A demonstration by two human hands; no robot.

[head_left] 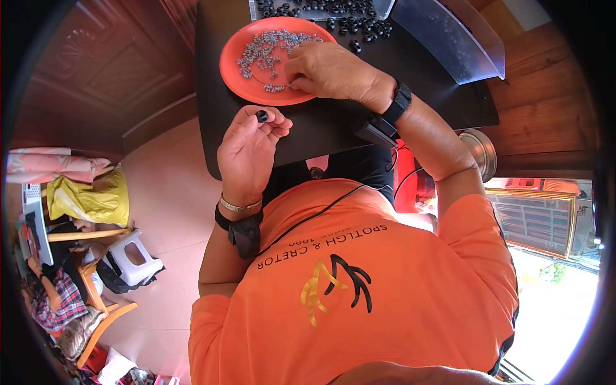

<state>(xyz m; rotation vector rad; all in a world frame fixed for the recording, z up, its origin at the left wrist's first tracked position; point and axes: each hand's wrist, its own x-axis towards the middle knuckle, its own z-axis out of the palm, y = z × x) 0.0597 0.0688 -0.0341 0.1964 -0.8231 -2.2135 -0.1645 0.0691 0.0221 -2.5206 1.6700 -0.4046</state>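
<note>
My left hand (249, 149) is turned palm up just in front of the plate, its thumb and fingers closed on a small black knob-like part (261, 116). An orange-red plate (235, 80) lies on the dark table and carries many small silvery metal pieces (263, 50), spread mostly over its far and left parts. Over the plate's right side is my right hand (327, 69), fingertips pinched together at the plate's surface near a short row of metal pieces (274, 87). What sits between those fingertips, if anything, is too small and covered to make out.
Many loose black parts (359, 27) lie at the table's far edge, around a clear tray (314, 13). To the right stands a translucent bin (459, 48). A cable (321, 215) runs across my shirt. At far left, another person sits by a wooden chair (102, 321) and a stool (135, 256).
</note>
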